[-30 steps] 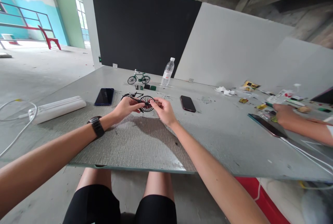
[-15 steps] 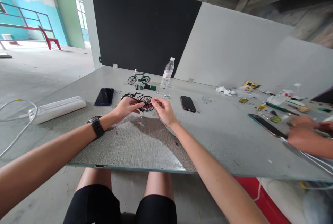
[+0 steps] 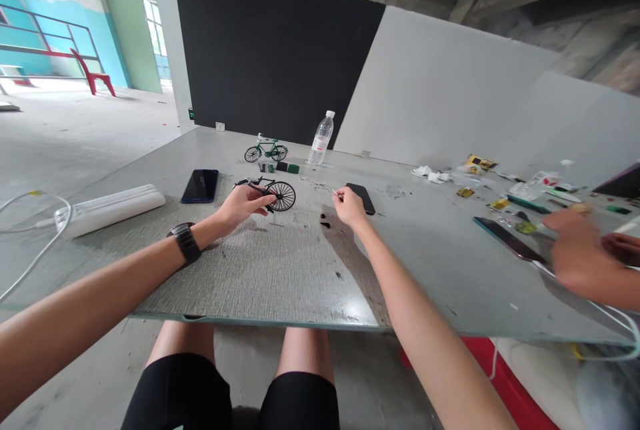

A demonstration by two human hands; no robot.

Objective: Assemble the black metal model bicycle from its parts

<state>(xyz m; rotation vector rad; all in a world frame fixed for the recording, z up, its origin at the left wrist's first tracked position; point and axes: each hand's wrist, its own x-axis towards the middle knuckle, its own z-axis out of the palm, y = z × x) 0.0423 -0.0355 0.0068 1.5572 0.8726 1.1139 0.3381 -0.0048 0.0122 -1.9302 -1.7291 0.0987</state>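
Observation:
My left hand (image 3: 239, 210) is closed around a black model bicycle (image 3: 283, 197), its thumb and fingers gripping beside the spoked wheel on the right. The fingers cover part of the frame. To the right and apart from the bicycle, my right hand (image 3: 351, 209) pinches a small thin silvery piece (image 3: 335, 193); its exact kind is too small to tell. Small silvery parts (image 3: 314, 183) lie just beyond, between both hands. Two small black pieces (image 3: 325, 220) are on the table beside my right hand.
A green model bicycle (image 3: 267, 150), small green and black parts (image 3: 288, 167) and a water bottle (image 3: 321, 140) stand at the back. Phones (image 3: 201, 186) (image 3: 367, 198) flank my hands. A white power strip (image 3: 111, 210) lies left. At right, another person's blurred hand (image 3: 575, 243) works among packets.
My right hand has left the bicycle's wheel and moved right, beside the phone, where it pinches a thin silvery piece. My left hand keeps holding the bicycle.

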